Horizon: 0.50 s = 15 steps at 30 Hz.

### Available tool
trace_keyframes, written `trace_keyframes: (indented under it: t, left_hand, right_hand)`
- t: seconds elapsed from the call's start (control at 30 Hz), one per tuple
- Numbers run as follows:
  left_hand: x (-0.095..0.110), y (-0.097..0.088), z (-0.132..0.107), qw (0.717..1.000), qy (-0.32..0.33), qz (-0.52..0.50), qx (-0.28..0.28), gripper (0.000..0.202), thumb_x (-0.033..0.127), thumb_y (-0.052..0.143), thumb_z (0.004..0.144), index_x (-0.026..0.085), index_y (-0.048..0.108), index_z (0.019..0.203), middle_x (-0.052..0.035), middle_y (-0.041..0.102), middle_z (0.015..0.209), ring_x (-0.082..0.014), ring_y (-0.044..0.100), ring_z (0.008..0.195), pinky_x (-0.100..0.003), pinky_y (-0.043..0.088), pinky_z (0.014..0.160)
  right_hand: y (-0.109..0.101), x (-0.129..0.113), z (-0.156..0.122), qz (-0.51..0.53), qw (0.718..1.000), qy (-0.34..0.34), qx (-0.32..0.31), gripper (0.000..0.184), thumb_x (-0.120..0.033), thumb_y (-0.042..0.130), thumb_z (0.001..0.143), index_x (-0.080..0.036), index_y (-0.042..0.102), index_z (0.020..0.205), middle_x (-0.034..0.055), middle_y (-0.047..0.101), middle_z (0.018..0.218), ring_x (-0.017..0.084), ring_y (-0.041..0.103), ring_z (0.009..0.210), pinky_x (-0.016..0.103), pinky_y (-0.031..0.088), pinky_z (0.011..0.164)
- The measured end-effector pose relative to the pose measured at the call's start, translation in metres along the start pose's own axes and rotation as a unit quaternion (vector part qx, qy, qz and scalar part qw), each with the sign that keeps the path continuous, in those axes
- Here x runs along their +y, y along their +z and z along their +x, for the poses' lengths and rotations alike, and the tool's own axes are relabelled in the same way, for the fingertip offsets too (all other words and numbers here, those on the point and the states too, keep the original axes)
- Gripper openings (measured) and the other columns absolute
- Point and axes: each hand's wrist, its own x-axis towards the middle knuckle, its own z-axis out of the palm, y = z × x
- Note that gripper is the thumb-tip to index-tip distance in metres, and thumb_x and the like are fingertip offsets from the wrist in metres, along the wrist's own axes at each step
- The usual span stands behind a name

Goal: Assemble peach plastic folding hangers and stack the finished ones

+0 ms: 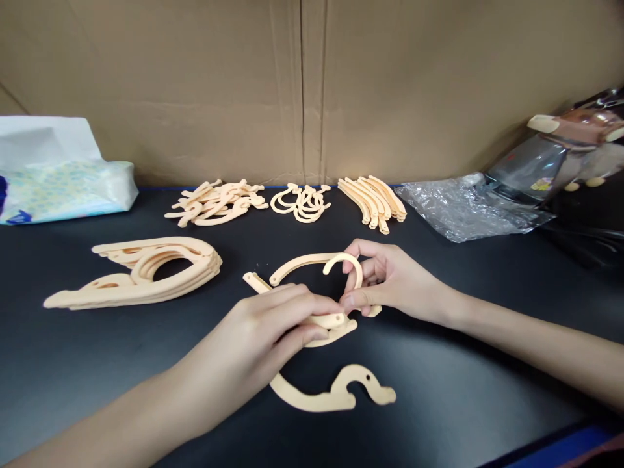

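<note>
Pale cream plastic pieces of folding clothes hangers lie on a dark table. My left hand [273, 322], at the middle, is closed around a hanger arm [322, 321] whose holed end sticks out past the fingertips. Just to its right, my right hand [390, 279] pinches a hanger hook [336, 258], its curve pointing up and left. The hook's base is near the arm's end; the fingers hide whether they join. A long curved strip [302, 261] shows behind both hands. In front lies a loose wavy hanger arm [316, 402], partly covered by my left hand.
A stack of folded hangers [190, 281] lies at left. Along the back are piles of wavy arms [219, 203], hooks [305, 203] and curved strips [373, 198]. A tissue pack [73, 188] stands back left; a clear plastic bag [453, 205] lies back right before a cardboard wall [195, 84].
</note>
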Motion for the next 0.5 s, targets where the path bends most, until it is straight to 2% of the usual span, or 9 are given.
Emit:
trace_keyframes:
  t: [0.13,0.3,0.5]
  left_hand:
    - [-0.003,-0.003,-0.002,1.0,-0.017,0.015,0.011,0.019,0.017,0.051,0.097,0.023,0.06,0.112,-0.0001,0.069,0.102,-0.0125,0.066,0.089,-0.02,0.051,0.076]
    - [-0.002,-0.004,-0.005,1.0,-0.003,0.016,-0.017,0.023,0.014,0.046,0.098,0.025,0.057,0.114,0.0015,0.066,0.099,-0.0103,0.064,0.087,-0.018,0.048,0.074]
    - [0.0,-0.003,-0.005,1.0,0.003,0.007,-0.021,0.022,0.013,0.045,0.099,0.025,0.055,0.114,0.0012,0.064,0.099,-0.0103,0.061,0.088,-0.018,0.045,0.076]
  right_hand:
    - [-0.008,-0.002,0.001,0.027,0.999,-0.011,-0.037,0.038,-0.021,0.081,0.073,-0.018,0.047,0.089,-0.001,0.071,0.067,0.007,0.059,0.051,0.017,0.045,0.049]
    - [-0.012,-0.003,0.001,0.032,0.999,-0.03,-0.031,0.032,-0.016,0.075,0.079,-0.018,0.045,0.089,0.0,0.073,0.073,0.008,0.065,0.059,0.017,0.05,0.054]
    - [-0.012,-0.002,0.002,0.04,0.998,-0.031,-0.045,0.031,-0.014,0.074,0.08,-0.018,0.045,0.088,-0.0003,0.073,0.074,0.007,0.064,0.058,0.016,0.05,0.055]
